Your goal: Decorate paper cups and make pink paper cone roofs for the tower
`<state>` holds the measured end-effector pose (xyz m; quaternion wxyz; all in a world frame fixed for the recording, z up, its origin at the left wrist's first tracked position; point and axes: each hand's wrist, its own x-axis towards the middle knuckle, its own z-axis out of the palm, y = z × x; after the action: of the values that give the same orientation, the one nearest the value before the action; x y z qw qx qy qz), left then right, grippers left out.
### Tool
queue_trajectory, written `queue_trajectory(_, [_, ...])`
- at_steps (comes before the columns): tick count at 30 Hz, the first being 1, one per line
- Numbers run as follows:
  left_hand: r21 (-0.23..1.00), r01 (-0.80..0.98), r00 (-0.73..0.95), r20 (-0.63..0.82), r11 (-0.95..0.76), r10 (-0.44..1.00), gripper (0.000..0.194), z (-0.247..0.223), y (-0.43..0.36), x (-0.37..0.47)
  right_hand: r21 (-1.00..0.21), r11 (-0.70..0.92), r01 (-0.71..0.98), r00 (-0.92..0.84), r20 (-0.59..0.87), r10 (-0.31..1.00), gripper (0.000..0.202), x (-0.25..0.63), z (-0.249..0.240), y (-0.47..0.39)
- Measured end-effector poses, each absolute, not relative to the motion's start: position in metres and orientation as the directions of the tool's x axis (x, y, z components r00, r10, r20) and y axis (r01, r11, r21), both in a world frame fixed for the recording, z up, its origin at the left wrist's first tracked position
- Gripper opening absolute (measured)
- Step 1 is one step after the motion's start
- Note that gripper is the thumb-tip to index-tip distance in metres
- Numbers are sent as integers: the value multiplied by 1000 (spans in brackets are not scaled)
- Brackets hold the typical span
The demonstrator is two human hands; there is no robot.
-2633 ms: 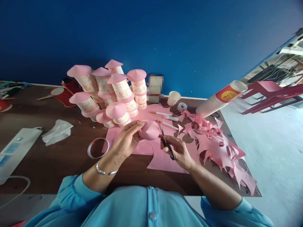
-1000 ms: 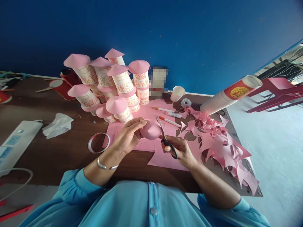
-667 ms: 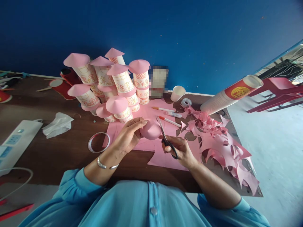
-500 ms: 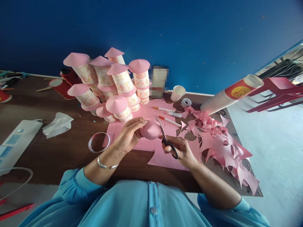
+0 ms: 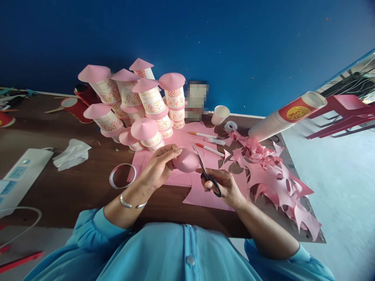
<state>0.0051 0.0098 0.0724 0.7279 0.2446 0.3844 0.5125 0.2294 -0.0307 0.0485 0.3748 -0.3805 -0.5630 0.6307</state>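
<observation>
Between thumb and fingers, my left hand (image 5: 164,164) pinches the left edge of a small pink paper cone (image 5: 186,160). My right hand (image 5: 225,188) is closed round the black handles of a pair of scissors (image 5: 216,186), their blades pointing up and away along the cone's right edge. Whether the blades touch the paper I cannot tell. Under both hands lie pink paper sheets (image 5: 211,195). Just beyond the cone are a red-capped marker (image 5: 209,150), a clear tube (image 5: 215,141) and an orange-capped marker (image 5: 202,135).
Decorated paper-cup towers (image 5: 150,99) with pink cone roofs stand back left. Pink paper scraps (image 5: 272,175) cover the table's right side, below a leaning cup stack (image 5: 272,125). A single white cup (image 5: 220,115), tape roll (image 5: 122,176), crumpled tissue (image 5: 72,154) and power strip (image 5: 26,175) lie around.
Hardly anything differs. The scissors and my right hand have shifted very slightly, while my left hand keeps the cone in the same place.
</observation>
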Motion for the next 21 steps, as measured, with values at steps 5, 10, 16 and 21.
queue_trajectory(5, [791,-510,190,-278,337,942,34,76,12,4,-996,-79,-48,-427,-51,903,42,231,47,-32])
queue_trajectory(10, [805,-498,191,-261,322,946,36,78,13,3,-996,-67,-54,-445,-36,895,42,233,44,-32])
queue_trajectory(16, [791,-514,194,-269,332,943,35,75,14,1,-996,-85,-37,-440,-60,896,54,234,41,-33])
queue_trajectory(21, [793,-506,200,-275,340,940,35,74,14,-1,-995,-101,-18,-441,-83,894,54,235,42,-33])
